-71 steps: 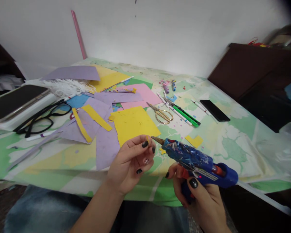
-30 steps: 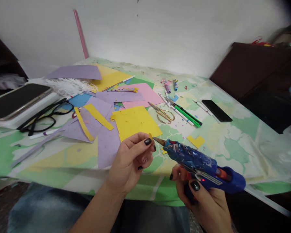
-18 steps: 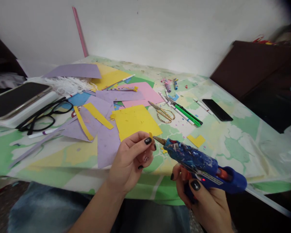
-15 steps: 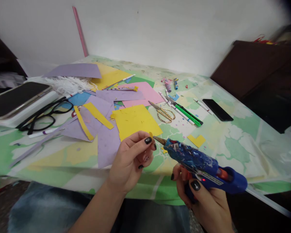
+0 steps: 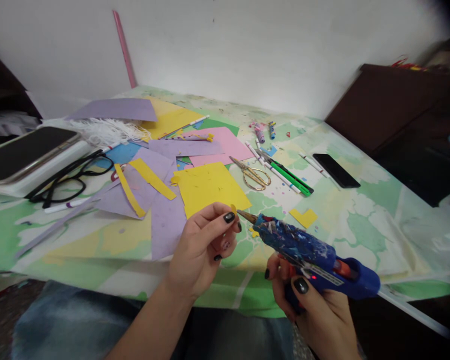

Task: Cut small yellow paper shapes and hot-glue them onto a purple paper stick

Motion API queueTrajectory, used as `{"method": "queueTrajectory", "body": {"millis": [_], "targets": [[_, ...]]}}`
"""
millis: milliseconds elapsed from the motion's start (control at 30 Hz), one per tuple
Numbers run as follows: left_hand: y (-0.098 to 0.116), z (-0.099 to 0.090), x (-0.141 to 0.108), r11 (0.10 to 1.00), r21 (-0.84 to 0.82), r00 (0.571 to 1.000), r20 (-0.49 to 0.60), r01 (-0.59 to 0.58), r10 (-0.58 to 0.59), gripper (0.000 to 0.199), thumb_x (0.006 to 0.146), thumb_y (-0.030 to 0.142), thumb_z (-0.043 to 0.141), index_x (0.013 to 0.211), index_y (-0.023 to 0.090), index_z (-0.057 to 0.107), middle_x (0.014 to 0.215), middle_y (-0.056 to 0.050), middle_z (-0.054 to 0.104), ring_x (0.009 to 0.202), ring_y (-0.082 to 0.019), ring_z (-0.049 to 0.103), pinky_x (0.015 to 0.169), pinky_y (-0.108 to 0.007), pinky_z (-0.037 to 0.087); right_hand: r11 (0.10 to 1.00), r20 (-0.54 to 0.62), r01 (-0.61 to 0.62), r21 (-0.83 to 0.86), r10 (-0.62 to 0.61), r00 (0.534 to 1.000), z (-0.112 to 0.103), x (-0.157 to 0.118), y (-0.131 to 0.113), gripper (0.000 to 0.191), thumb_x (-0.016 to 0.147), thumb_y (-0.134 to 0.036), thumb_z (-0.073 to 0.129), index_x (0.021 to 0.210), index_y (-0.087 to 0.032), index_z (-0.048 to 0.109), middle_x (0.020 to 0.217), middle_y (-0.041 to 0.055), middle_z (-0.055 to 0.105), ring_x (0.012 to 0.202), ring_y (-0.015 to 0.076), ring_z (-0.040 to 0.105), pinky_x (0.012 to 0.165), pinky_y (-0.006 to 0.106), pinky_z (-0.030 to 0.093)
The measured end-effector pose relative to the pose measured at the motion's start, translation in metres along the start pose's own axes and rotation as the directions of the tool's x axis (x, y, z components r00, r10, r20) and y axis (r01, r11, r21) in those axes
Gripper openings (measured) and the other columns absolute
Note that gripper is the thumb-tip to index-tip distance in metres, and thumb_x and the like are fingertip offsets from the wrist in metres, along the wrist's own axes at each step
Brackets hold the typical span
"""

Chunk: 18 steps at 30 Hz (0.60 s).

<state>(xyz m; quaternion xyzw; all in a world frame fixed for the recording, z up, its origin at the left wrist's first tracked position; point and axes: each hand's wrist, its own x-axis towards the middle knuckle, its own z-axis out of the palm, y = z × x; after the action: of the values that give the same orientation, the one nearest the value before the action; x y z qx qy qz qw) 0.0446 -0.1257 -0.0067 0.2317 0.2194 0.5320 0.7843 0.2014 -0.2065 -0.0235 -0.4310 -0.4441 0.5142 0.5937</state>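
Observation:
Between thumb and fingertips, my left hand (image 5: 206, 245) pinches a small yellow foam piece (image 5: 233, 208). My right hand (image 5: 315, 305) is wrapped round the handle of a blue hot glue gun (image 5: 300, 245), its red light lit and a clear glue stick (image 5: 412, 311) poking out behind. The gun's metal nozzle points left, at or almost at the yellow piece; whether they touch I cannot tell. Beyond my left hand lies a yellow sheet (image 5: 213, 185). A small yellow scrap (image 5: 254, 232) sits on the table under the nozzle.
Gold-handled scissors (image 5: 253, 175), a green utility knife (image 5: 288, 175) and a black phone (image 5: 336, 170) lie farther back. An L-shaped yellow piece (image 5: 303, 218) is at right. Glasses (image 5: 71, 182), yellow strips (image 5: 152, 178), purple sheets (image 5: 165, 225) and another phone (image 5: 28, 150) on a white box are at left.
The glue gun and my right hand have shifted very slightly left. My left hand and the yellow piece look still.

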Motion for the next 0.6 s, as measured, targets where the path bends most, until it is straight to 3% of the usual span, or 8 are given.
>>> {"method": "queueTrajectory", "body": {"millis": [167,467,600], "targets": [[-0.0003,-0.0002,0.0002,1.000,0.004,1.000,-0.005,-0.009,0.009,0.006,0.078,0.014,0.067,0.075,0.014,0.062,0.066,0.000,0.061,0.045,-0.002,0.042,0.040,-0.012,0.028,0.994,-0.117,-0.110,-0.007,0.109,0.987,0.0041,-0.0039,-0.0028,0.027,0.080,-0.047,0.068,0.078,-0.020,0.066,0.050,-0.0036,0.043,0.044,0.0077,0.036,0.044,0.025,0.021],[-0.0006,0.0003,0.0010,1.000,0.007,1.000,-0.014,-0.026,0.026,0.005,0.078,0.014,0.067,0.076,0.014,0.062,0.068,0.000,0.060,0.045,-0.002,0.042,0.039,-0.013,0.029,0.987,-0.118,-0.161,0.011,0.162,0.980,0.0061,-0.0052,-0.0058,0.031,0.077,-0.050,0.069,0.077,-0.019,0.065,0.050,-0.0043,0.041,0.044,0.0077,0.031,0.045,0.025,0.018],[-0.0006,0.0014,0.0008,1.000,0.017,1.000,-0.015,-0.022,0.022,0.007,0.077,0.015,0.068,0.075,0.014,0.061,0.064,0.001,0.059,0.045,-0.002,0.041,0.039,-0.012,0.028,0.995,-0.105,-0.101,0.023,0.103,0.989,0.0065,-0.0037,-0.0063,0.023,0.081,-0.044,0.066,0.080,-0.021,0.066,0.062,-0.0006,0.052,0.045,0.0078,0.035,0.044,0.025,0.020]]}}
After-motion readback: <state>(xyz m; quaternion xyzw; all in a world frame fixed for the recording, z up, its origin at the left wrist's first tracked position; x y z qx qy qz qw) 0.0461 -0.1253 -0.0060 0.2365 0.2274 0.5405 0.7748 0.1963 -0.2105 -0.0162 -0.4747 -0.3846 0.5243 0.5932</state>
